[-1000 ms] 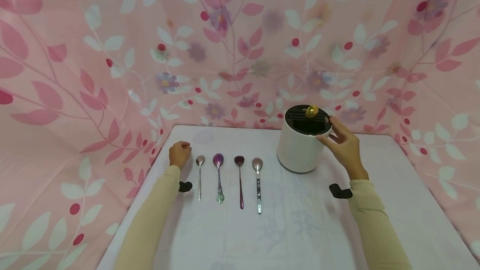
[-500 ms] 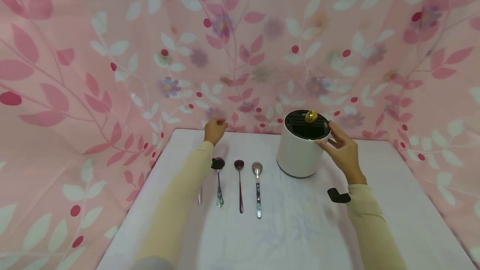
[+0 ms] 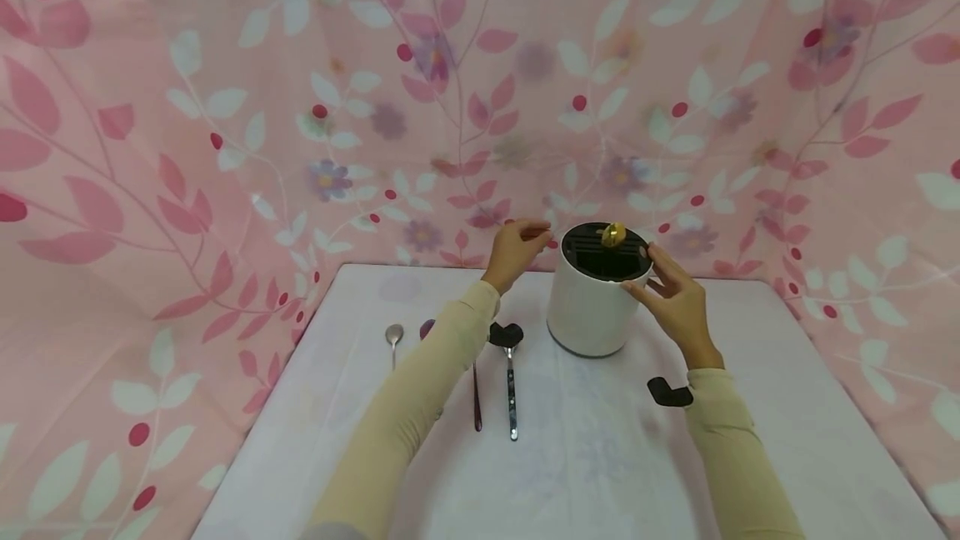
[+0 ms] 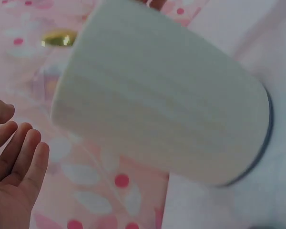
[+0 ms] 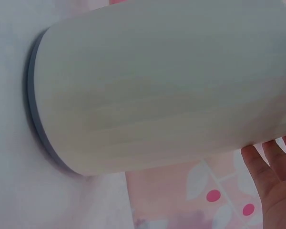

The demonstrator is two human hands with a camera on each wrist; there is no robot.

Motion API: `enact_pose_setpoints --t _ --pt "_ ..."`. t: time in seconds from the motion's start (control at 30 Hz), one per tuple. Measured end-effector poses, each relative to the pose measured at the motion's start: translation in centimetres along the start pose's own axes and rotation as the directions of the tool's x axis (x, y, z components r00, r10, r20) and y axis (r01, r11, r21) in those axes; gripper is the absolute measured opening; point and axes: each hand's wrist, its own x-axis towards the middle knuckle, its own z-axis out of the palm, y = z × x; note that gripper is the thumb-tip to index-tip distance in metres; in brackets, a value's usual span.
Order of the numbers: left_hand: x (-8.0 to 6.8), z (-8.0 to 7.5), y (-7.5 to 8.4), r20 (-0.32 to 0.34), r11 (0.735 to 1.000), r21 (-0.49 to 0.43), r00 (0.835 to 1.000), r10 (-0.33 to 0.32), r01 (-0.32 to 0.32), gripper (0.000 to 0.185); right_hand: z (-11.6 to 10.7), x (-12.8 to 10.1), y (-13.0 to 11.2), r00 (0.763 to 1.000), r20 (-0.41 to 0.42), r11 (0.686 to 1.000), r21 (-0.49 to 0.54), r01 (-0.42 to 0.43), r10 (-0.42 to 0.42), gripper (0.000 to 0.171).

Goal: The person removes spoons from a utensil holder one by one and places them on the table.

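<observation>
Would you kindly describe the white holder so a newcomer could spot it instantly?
On the white table, look toward the back edge between the two hands. The white holder stands upright there, a cylinder with a black slotted top, unlike the spoons lying flat.

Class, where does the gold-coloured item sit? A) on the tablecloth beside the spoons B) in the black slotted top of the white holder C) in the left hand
B: the gold-coloured item pokes up from the black top of the white holder.
</observation>
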Motion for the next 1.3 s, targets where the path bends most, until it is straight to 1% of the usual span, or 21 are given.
enact_pose_setpoints --t 0.1,0.13,0.2,0.33,0.43,0.6,0.7,0.8,0.9,1.0,1.07,1.1,1.2,1.3 --pt "0.0 1.3 1.2 0.025 0.999 -0.018 0.999 0.048 -0.048 0.029 0.0 0.1 0.0 1.0 -0.002 1.0 -0.004 -0.001 0.001 0.07" --pt "-0.1 1.7 1.5 0.036 0.999 -0.014 0.998 0.053 -0.052 0.029 0.0 0.1 0.0 1.0 -0.002 1.0 -0.004 0.0 0.0 0.07" --pt "-0.1 2.4 2.1 0.058 0.999 -0.002 0.997 0.051 -0.051 0.03 0.1 0.2 0.1 1.0 0.001 1.0 -0.006 0.003 -0.003 0.071" --pt "-0.2 3.7 2.6 0.108 1.0 0.015 0.994 0.024 -0.026 0.031 0.2 0.3 0.2 1.0 0.006 1.0 0.012 0.019 -0.019 0.07" --pt "-0.3 4.5 2.8 0.128 0.999 0.022 0.991 0.033 -0.036 0.029 0.4 0.4 0.2 1.0 0.009 0.999 0.034 0.029 -0.029 0.07" --pt "-0.2 5.4 3.0 0.12 0.996 0.055 0.991 0.062 -0.069 0.025 0.5 0.5 0.3 1.0 0.0 0.999 0.041 0.031 -0.031 0.071" --pt "-0.1 5.8 3.2 0.101 0.995 0.078 0.994 0.051 -0.059 0.023 0.5 0.4 0.3 1.0 -0.005 0.999 0.035 0.031 -0.031 0.071" --pt "-0.1 6.2 3.5 0.084 0.992 0.119 0.996 0.037 -0.047 0.024 0.5 0.4 0.3 0.999 -0.003 0.999 0.04 0.037 -0.037 0.071" --pt "-0.3 6.7 3.9 0.101 0.983 0.178 0.995 0.021 -0.039 0.03 0.5 0.4 0.3 0.999 0.001 0.998 0.04 0.038 -0.038 0.071" --pt "-0.6 7.2 4.4 0.146 0.965 0.253 0.989 0.03 -0.067 0.037 0.5 0.4 0.4 0.999 0.006 0.999 0.031 0.037 -0.037 0.071" --pt "-0.8 7.5 4.6 0.174 0.951 0.29 0.983 0.053 -0.103 0.038 0.5 0.3 0.4 0.999 0.007 0.999 0.026 0.042 -0.042 0.071" --pt "-0.9 7.7 4.7 0.183 0.94 0.318 0.981 0.07 -0.126 0.037 0.4 0.3 0.4 0.999 0.007 0.999 0.023 0.043 -0.043 0.071" --pt "-1.0 7.9 4.7 0.184 0.899 0.396 0.975 0.122 -0.187 0.031 0.5 0.3 0.3 0.999 0.006 0.999 0.021 0.048 -0.048 0.071" --pt "-0.9 8.0 4.6 0.17 0.872 0.44 0.973 0.155 -0.216 0.026 0.6 0.3 0.3 0.999 0.006 0.999 0.025 0.048 -0.049 0.07"
